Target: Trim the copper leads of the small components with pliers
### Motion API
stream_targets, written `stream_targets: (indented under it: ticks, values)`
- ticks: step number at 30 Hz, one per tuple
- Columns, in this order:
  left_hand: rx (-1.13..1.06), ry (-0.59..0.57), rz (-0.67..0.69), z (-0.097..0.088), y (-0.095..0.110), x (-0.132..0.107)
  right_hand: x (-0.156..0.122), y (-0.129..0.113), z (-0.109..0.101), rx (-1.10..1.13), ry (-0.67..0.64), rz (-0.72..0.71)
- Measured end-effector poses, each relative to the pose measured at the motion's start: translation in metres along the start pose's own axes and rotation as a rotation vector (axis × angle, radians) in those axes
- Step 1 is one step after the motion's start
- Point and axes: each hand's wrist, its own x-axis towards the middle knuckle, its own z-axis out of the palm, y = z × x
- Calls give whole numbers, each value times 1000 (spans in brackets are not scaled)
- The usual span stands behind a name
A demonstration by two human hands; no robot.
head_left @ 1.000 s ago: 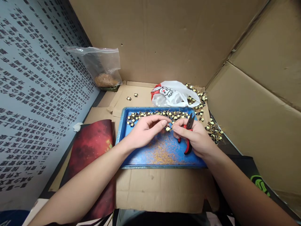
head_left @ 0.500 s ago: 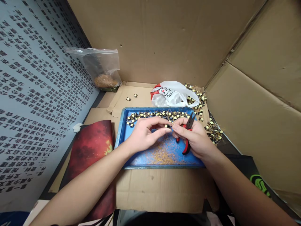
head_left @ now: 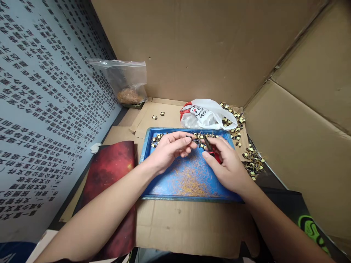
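Note:
Over a blue tray (head_left: 164, 182), my left hand (head_left: 175, 148) pinches a small dark part with wire leads (head_left: 189, 138) between thumb and fingertips; the fingers partly hide it. My right hand (head_left: 226, 160) is closed around red-handled pliers (head_left: 210, 146), whose dark jaws point up and to the left. Its index finger reaches towards the left fingertips. Behind both hands, small black-and-yellow coil parts (head_left: 201, 136) with copper-coloured leads lie along the tray's far side. Loose wire clippings (head_left: 192, 184) are spread over the tray floor nearer me.
Behind the tray lies a white-and-red plastic bag (head_left: 204, 113). More coil parts (head_left: 253, 160) are heaped to the right. A clear zip bag of copper wire bits (head_left: 130, 95) stands back left, and a red mat (head_left: 109, 182) lies left. Cardboard walls (head_left: 208, 54) enclose the far side.
My hands have drawn slightly apart. The pliers have turned within my right hand, from lying across the palm to pointing up-left with their handles in the grip. The camera view has shifted slightly.

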Motion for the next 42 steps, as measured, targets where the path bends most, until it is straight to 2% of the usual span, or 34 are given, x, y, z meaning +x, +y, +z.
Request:
stream_targets:
  ticks: [2,6,14,26,32,38,40,42]
  values:
    - [-36,3,-18,0,1,0,1,-2,1,-112,-16,-62]
    - [-42,2,-18,0,1,0,2,-3,2,-185,-36,-82]
    - [-14,-31,-4,0,1,-2,-1,-5,2,-221,71,-153]
    - [16,-54,-2,2,0,-3,0,-6,3,-221,64,-93]
    - [73,-62,70,4,-1,-3,-1,-13,9,-206,107,-67]
    - [56,-40,153,4,4,-7,7,-5,0,-208,196,139]
    - [40,-29,163,4,5,-8,8,-3,-4,-208,232,78]
    - [27,-33,137,4,4,-7,7,-4,-4,-251,198,-81]
